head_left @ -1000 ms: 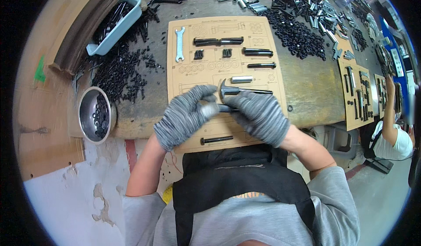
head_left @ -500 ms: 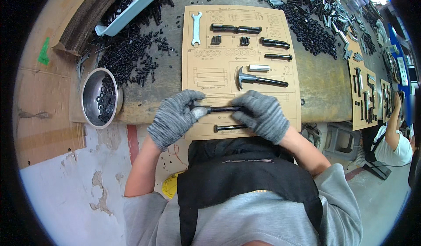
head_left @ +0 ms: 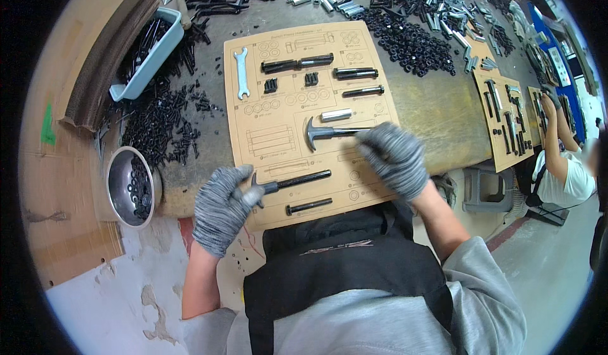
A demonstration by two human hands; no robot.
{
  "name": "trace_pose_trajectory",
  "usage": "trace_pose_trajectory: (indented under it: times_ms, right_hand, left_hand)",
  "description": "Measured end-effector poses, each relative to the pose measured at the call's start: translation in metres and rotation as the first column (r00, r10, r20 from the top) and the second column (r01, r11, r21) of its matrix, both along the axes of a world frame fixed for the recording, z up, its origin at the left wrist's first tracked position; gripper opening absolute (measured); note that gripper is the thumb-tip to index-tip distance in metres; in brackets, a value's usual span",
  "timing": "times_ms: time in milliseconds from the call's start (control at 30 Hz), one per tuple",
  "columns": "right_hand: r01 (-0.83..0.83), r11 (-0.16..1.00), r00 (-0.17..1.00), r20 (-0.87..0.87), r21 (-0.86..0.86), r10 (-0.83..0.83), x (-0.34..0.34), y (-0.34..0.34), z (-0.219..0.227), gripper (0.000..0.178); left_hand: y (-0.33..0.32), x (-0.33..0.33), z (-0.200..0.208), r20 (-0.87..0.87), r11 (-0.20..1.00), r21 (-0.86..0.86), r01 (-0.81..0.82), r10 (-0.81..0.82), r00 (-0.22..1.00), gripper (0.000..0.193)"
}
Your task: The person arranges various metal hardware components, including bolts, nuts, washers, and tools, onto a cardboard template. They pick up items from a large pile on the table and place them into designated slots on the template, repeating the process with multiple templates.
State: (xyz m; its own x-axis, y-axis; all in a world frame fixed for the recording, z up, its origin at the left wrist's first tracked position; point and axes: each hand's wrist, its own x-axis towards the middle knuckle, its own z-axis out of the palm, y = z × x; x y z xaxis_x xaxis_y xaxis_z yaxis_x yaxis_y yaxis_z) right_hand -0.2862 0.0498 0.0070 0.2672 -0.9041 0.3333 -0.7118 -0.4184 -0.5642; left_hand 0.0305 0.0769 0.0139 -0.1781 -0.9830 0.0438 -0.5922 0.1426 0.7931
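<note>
Near the cardboard sheet's [head_left: 301, 151] left edge, the left hand [head_left: 220, 210] pinches a T-headed black rod [head_left: 304, 178]; the right hand's [head_left: 398, 160] grip is unclear.

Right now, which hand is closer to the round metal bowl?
Left. The left hand is to the right of the bowl, apart from it, over the left edge of the cardboard sheet; the right hand is much farther right, over the sheet's right edge.

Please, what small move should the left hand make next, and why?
Probably the left hand should ease the black hammer-shaped part flat onto the cardboard sheet: it grips only the head end, and the shaft already extends over the sheet, roughly parallel to the black bolt.
</note>
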Motion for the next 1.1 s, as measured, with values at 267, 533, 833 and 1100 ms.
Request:
trace_pose_trajectory:
  times_ms: [267, 533, 833, 1100]
  right_hand:
    - [-0.15, 0.987, 0.915, -0.384, -0.051, 0.119, -0.028, -0.034, -0.006, 0.022]
    - [-0.188, 0.97, 0.96, -0.239, -0.154, 0.148, -0.042, -0.041, -0.014, 0.021]
    - [0.661, 0.75, 0.745, -0.095, -0.032, -0.66, -0.217, -0.206, -0.015, 0.025]
    - [0.708, 0.704, 0.492, -0.754, 0.056, -0.434, -0.225, -0.302, -0.017, 0.052]
  left_hand:
    - [-0.055, -0.072, -0.003, 0.313, 0.921, -0.272, 0.279, -0.189, 0.931, 0.032]
    - [-0.063, -0.083, 0.0, 0.31, 0.942, -0.19, 0.275, -0.208, 0.928, 0.035]
    - [-0.049, 0.031, -0.068, 0.01, 0.878, -0.288, -0.382, 0.402, 0.916, 0.027]
    - [-0.034, 0.041, -0.094, 0.251, 0.823, -0.317, -0.472, 0.553, 0.795, 0.02]
